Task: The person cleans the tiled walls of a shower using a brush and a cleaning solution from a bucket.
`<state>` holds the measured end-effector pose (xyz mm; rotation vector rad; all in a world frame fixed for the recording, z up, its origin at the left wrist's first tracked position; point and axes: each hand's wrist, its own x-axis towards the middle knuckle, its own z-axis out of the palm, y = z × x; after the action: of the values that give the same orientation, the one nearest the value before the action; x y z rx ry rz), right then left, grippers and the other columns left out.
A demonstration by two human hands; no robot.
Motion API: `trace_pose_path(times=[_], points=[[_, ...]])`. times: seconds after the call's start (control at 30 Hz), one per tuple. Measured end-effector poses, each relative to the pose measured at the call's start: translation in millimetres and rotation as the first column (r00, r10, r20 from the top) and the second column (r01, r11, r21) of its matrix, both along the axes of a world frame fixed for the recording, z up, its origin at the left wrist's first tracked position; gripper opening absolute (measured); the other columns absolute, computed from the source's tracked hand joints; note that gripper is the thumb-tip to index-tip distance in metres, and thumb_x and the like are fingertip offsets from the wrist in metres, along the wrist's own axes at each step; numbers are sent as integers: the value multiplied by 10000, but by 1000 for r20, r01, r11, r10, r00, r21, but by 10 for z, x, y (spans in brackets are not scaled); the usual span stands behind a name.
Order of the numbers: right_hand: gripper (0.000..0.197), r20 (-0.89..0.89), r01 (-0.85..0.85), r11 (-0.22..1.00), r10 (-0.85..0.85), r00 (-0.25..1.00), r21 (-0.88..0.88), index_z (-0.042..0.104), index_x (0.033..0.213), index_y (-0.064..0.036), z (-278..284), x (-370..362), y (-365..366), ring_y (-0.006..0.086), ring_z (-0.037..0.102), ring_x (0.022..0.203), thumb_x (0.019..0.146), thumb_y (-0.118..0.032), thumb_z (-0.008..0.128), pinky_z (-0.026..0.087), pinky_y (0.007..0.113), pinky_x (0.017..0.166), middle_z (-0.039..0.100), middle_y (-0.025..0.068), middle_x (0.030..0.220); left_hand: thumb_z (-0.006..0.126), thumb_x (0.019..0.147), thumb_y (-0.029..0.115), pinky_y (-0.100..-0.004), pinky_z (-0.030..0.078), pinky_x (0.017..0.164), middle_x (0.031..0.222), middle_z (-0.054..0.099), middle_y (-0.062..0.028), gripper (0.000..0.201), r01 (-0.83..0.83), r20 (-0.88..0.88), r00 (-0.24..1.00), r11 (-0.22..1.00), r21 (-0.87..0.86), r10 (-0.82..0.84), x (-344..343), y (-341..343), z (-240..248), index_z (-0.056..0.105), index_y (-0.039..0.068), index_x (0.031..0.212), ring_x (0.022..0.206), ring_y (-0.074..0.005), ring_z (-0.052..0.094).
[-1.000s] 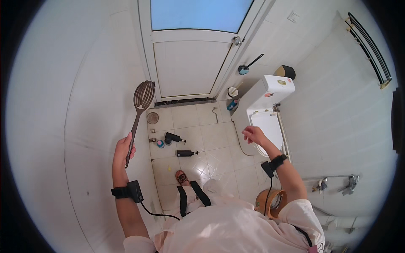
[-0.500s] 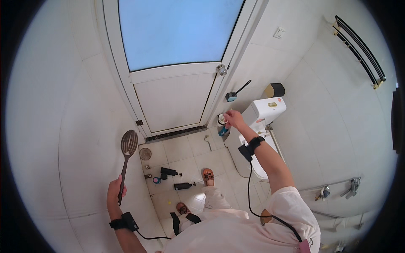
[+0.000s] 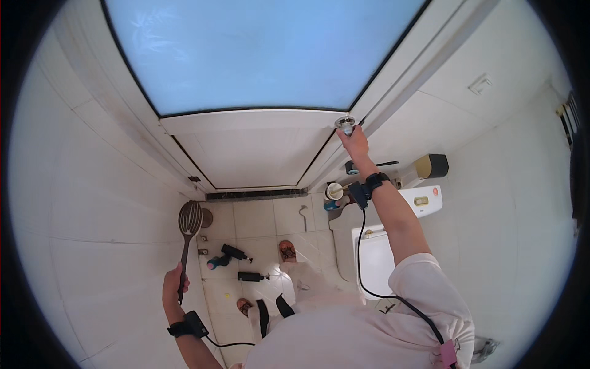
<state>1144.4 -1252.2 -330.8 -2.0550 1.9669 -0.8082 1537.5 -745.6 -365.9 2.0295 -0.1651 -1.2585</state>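
My left hand is closed around the handle of a dark slotted spoon, which it holds upright near the left wall with the slotted head at the top. My right arm stretches forward to the door. There my right hand has its fingers closed at the round metal door knob, partly covering it. The white door has a frosted blue pane above and a white panel below; it stands closed in its frame. A black strap with a small cabled box sits on each wrist.
To the right is a white toilet, with a white brush holder beside it. Black pump bottles lie on the tiled floor near my sandalled feet, left of a curved metal piece. A round drain lies by the left wall.
I have come closer to the door. My right hand has moved from near the brush holder up to the knob. The slotted spoon remains in my left hand.
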Motion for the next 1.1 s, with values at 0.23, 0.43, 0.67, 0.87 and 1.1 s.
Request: trace_pose_path(times=[0.23,0.43,0.67,0.87,1.1], points=[[478,517,-248,913,48,855,325,522,817,-1,-86,-85,-175,135,536,412,722,-453,644,422,253,392,575,98,599,439,869,476,-257,318,328,457,462,-56,521,55,59,997,998,-11,-54,-427,-599,119,481,38,591,340,-135,421],[384,839,-429,813,-127,529,394,519,796,-45,-158,-157,-164,82,484,419,752,-409,634,373,201,372,565,48,600,443,870,471,-256,316,332,457,458,-59,519,32,14,999,999,-8,-32,-608,-633,89,478,31,597,342,-138,417],[373,833,-421,824,-106,543,379,510,820,-100,-275,-232,0,83,475,406,741,-442,636,350,192,350,565,24,615,450,871,462,-256,311,335,466,456,-59,490,-3,-14,1000,1000,27,4,-955,-136,-60,466,34,632,349,-139,413],[408,850,-409,850,-81,521,332,509,779,-60,-244,-182,325,97,496,401,737,-446,632,359,208,338,568,47,602,465,862,466,-275,329,329,469,455,-64,497,-30,7,1000,998,48,30,-1027,630,-68,459,33,620,350,-146,422],[431,822,-434,820,-76,564,374,508,726,-79,-308,-196,602,98,508,428,736,-496,619,365,210,346,569,35,613,479,848,489,-271,316,318,463,458,-67,511,-159,45,986,987,9,158,-1075,1274,-94,462,36,610,330,-147,403]])
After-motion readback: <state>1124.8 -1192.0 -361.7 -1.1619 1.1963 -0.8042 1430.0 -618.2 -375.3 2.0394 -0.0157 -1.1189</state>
